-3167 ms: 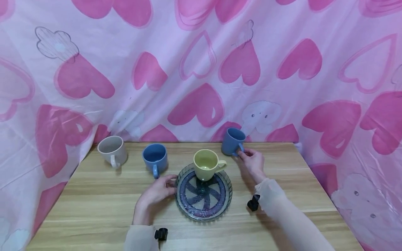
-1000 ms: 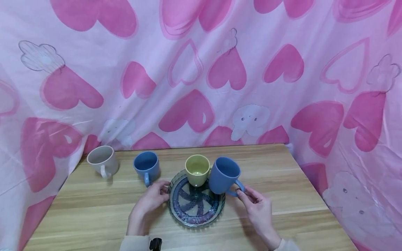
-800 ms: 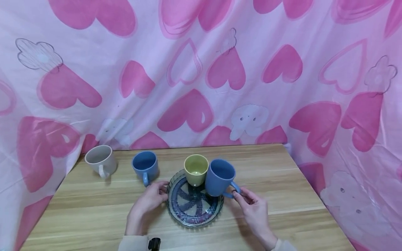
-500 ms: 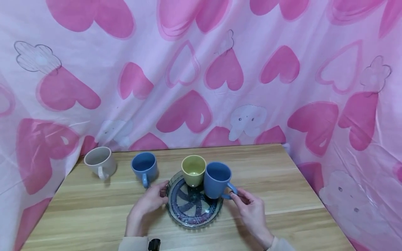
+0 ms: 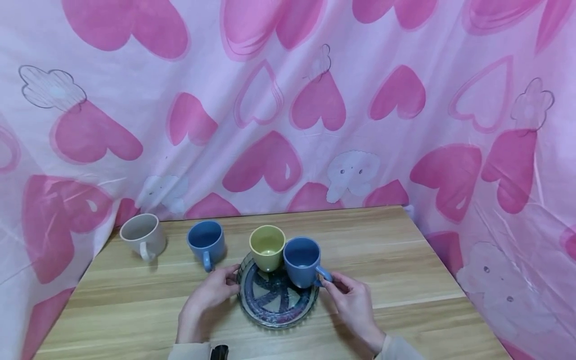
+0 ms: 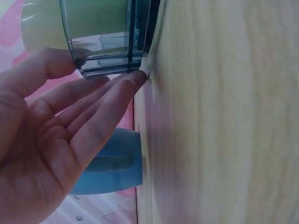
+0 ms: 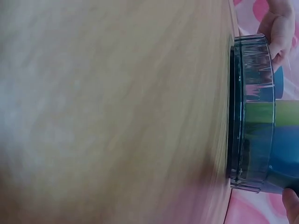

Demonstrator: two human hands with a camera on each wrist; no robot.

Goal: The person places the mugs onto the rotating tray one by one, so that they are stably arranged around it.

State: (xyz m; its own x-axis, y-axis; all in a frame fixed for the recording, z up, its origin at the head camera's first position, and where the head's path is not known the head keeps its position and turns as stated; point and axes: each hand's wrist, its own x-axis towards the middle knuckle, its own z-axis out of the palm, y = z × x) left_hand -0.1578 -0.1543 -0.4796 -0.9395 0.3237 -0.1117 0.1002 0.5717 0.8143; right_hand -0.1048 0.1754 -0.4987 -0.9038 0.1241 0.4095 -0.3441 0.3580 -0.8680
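My right hand pinches the handle of a blue mug, which is upright over the right part of a round glass dish. In the right wrist view the lower part of the mug shows through the dish's fluted wall. Against that mug's left side, at the back of the dish, stands a yellow mug, its handle hidden. My left hand touches the left rim of the dish, thumb at the top edge and fairly straight fingers along the outside.
A second blue mug stands on the wooden table just behind my left hand. Farther left is a greyish-white mug near the back left edge. A pink heart-patterned curtain hangs behind and beside the table.
My right hand has carried the blue mug from the back right of the table left and nearer, then lower, beside the yellow mug. My left hand has stayed at the dish's rim.
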